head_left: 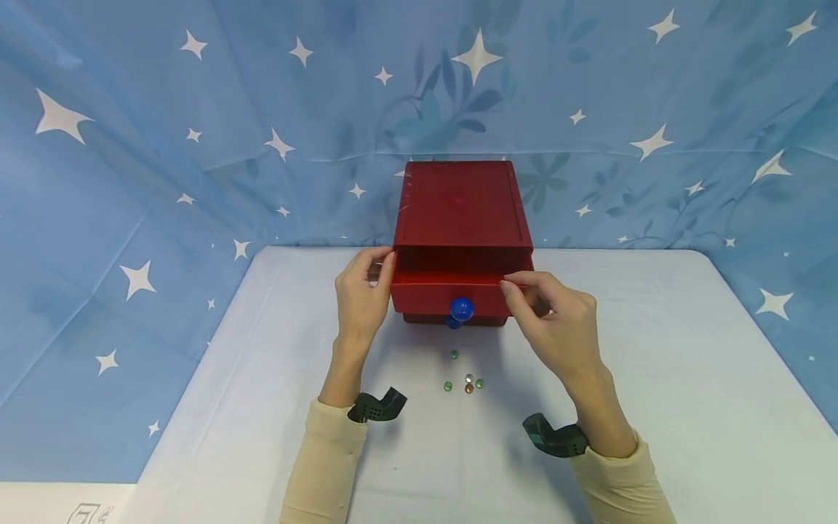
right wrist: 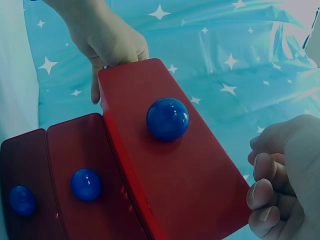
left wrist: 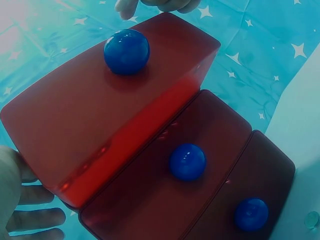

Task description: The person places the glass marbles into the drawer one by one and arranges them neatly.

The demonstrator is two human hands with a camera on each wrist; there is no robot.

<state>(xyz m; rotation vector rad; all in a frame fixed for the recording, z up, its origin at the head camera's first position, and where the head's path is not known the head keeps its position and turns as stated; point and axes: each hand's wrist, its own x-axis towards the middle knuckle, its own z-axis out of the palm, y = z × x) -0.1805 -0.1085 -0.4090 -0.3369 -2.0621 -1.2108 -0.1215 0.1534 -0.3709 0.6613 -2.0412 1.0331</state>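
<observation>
A red cabinet has three drawers with round blue knobs; its top drawer is pulled out and its inside looks bare. My left hand touches the left side of that drawer, thumb near the front corner. In the left wrist view the left fingers lie straight beside the drawer. At the opposite front corner is my right hand, loosely curled, with thumb and forefinger right at the upper rim. The right fingers hold nothing in the right wrist view. The top blue knob is untouched.
Several small green, clear and orange-brown glass beads, one a green bead, lie on the white table in front of the cabinet. A blue star-printed curtain hangs behind it. A printed white surface shows at the lower left.
</observation>
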